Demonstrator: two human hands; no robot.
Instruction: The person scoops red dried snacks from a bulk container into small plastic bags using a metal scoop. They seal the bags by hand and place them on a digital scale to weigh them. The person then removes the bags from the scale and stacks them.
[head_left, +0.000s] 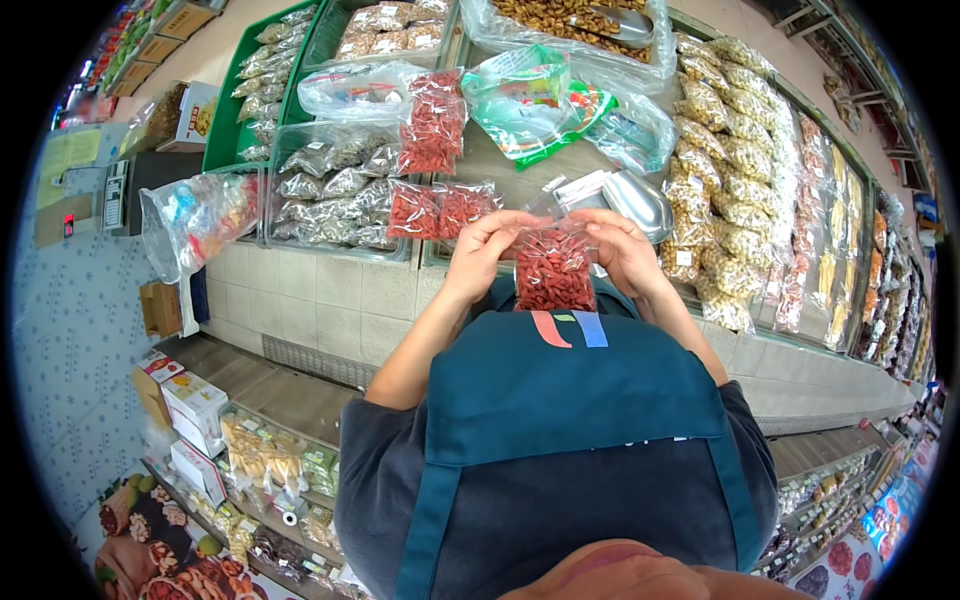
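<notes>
A clear plastic bag of dried goji berries (555, 270) hangs upright in front of my apron. My left hand (491, 244) pinches its top edge at one corner, and my right hand (619, 244) pinches the other. The bag's lower end meets the apron's top edge in the picture. Just beyond my left hand, two similar goji bags (439, 210) lie side by side, and a further goji bag (433, 124) rests above them. Past my right hand lie a metal scoop (637, 202) and a stack of small clear bags (577, 191).
A green and clear printed plastic bag (525, 97) lies on the counter. Bins of bagged goods (337, 187) stand left, with rows of packed bags (742, 172) at right. A lined tray of brown dried fruit (517, 15) holds another scoop. Behind me runs a stocked shelf (262, 457).
</notes>
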